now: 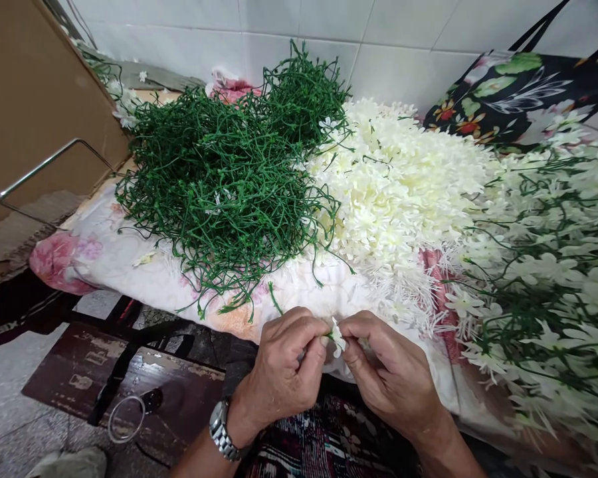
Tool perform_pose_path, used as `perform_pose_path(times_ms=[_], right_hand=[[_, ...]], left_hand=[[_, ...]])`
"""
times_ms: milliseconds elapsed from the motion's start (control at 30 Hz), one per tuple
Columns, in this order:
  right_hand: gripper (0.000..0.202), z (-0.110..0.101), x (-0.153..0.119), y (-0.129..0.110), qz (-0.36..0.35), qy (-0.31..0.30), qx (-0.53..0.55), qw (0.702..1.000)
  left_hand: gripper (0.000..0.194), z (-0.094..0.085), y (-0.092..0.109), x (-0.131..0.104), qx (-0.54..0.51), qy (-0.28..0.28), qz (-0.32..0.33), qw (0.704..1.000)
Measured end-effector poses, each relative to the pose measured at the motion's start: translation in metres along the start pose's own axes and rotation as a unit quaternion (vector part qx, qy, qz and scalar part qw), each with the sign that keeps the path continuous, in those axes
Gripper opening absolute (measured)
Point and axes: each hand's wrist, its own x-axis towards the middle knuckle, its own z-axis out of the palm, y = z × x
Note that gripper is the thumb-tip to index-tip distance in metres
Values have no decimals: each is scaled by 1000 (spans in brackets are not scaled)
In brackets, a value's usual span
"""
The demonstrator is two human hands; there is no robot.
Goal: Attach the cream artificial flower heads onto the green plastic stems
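Low in the middle, my left hand (289, 358), with a metal watch on its wrist, pinches the tip of a green stem (275, 299) that sticks out behind the fingers. Between my two hands is a small white flower (337, 337), at the end of that stem. The thumb and forefinger of my right hand (386, 372) pinch the flower's right edge. Beyond my hands lie a tangled pile of green stems (224, 179) and, to its right, a heap of loose white blossoms (398, 192).
White flowers on stems (553, 285) pile up at the right. A black floral bag (523, 99) leans by the tiled wall (299, 26). At the left stands a cardboard box (34, 86); a brown board (164, 385) lies below the cloth's edge.
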Motion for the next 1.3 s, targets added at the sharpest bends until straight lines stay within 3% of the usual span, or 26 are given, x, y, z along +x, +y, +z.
perform_pose_path(times_ms=[567,800,1100,1300], right_hand=[[14,4,-1,4,3,-29,11,1000],[11,3,0,1,-2,8,-14,1000],[13,-4,0,-2,-10,1,-13,1000],[13,-5,0,-3,-26,-1,-32,999]], left_hand=[[22,2,-4,2,63,-27,50,996],[16,-5,0,3,6,-38,-10,999],[16,-6,2,7,-40,5,-10,999],[17,-9,10,10,-101,-22,-96,990]])
